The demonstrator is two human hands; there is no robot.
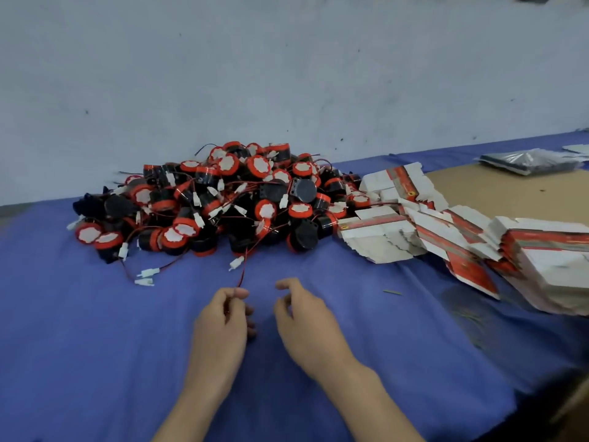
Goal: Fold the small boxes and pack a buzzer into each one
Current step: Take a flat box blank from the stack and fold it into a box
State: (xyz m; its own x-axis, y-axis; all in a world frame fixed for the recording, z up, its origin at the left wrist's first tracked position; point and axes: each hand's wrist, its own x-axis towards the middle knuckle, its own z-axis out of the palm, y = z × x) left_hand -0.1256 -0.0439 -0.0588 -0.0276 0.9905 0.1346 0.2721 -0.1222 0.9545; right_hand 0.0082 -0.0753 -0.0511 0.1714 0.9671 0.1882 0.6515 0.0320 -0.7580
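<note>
Left hand: my left hand is low over the blue cloth with the fingers curled in. Thumb and forefinger pinch the near end of a thin red wire.
Right hand: my right hand is just beside the left and apart from it. Its fingers are loosely bent, the forefinger reaches forward, and there is nothing in it.
Red wire: it runs from my pinch away from me to the front edge of the heap. I cannot tell which buzzer it belongs to. A white connector lies just beside it on the cloth.
Buzzers: the buzzers lie in one big loose heap beyond both hands, at the wall side of the table.
Buzzer look: each has a short round black body with an orange-red band and an orange-red face with a ragged white patch in the middle. Some are turned so that only plain black shows.
Leads: thin red and black leads ending in small white plugs tangle through the heap and trail onto the cloth in front of it.
Flat boxes: the flat boxes are unfolded white card with red-orange printed stripes. They lie in slumped stacks touching the heap's right side and running on to my right, partly on a brown cardboard sheet.
Plastic bag: a clear plastic bag with dark contents lies at the far right.
Scrap: a small green scrap lies on the cloth to the right of my right hand.
Wall: a pale, scuffed wall stands behind the heap.
</note>
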